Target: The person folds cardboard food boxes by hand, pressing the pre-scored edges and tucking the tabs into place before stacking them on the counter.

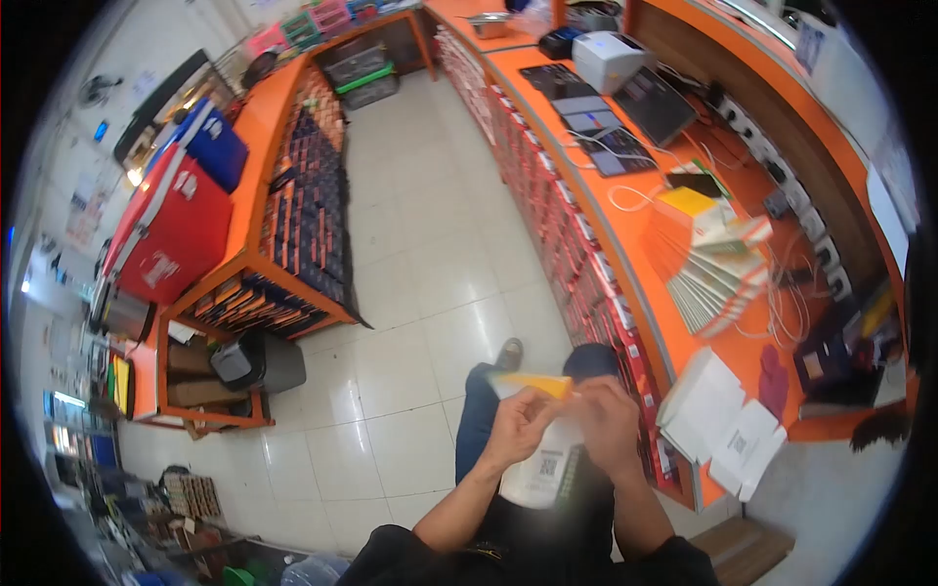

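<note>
Both of my hands are raised over my lap at the lower middle of the view. My left hand pinches the edge of a yellow and white packet, whose lower white part shows a square printed code and a green strip. My right hand is at the packet's upper right edge, its fingers drawn together and blurred, so what they grip there is hard to make out. A yellow flap sticks out above my fingers.
On the orange counter at right lie a fan of booklets, an open white box, phones, cables and a white printer. Red and blue coolers stand at left. A black bin is on the floor.
</note>
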Demonstrator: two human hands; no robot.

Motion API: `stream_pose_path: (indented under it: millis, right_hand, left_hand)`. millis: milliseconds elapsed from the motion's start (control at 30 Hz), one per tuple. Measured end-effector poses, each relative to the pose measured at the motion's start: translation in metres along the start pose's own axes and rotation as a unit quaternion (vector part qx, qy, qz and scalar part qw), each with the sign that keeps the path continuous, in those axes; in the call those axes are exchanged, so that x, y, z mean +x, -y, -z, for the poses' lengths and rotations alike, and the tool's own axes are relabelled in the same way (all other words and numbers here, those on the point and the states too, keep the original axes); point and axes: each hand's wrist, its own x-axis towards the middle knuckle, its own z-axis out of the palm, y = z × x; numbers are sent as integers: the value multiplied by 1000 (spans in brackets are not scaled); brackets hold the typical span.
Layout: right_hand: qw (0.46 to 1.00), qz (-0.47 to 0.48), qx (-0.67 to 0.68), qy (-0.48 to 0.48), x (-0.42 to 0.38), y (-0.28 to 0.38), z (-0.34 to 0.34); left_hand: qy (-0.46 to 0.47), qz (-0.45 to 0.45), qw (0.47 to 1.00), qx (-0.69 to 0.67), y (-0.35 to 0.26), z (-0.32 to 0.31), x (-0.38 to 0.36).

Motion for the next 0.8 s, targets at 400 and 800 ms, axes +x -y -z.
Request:
stream_pose_path:
  millis: [400, 800]
  right_hand:
    - [998, -29, 39, 37, 1, -7, 3]
    - [972, -76, 221, 33, -20, -22, -5]
  left_hand:
    - [9, -2, 1000, -14, 6, 7, -2]
    - [35, -1, 999, -42, 5, 20, 3]
